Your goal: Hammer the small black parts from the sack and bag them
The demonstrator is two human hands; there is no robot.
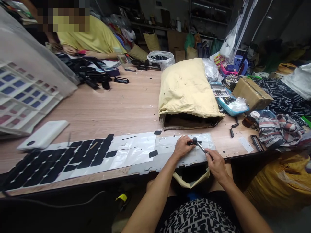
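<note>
My left hand [183, 147] is closed on a small dark part [199, 142], much of it hidden by the fingers. Gripped in my right hand [217, 164] is a slim metal rod tool with a dark rounded head [195, 139], which meets the dark part by my left fingertips. Both hands are just over a grey-white board [167, 158] at the table's front edge. Left of them lies a white backing sheet [136, 152] with rows of black rounded pads [93, 155]. Two loose black pads [153, 153] rest near the board's left side.
A large beige sack [187, 87], its mouth gaping, stands behind my hands. To the right are a blue tray [233, 105], a cardboard box [254, 94] and a striped cloth [279, 131]. A white crate [21, 94] is at left. Another person in yellow [97, 37] sits across the table.
</note>
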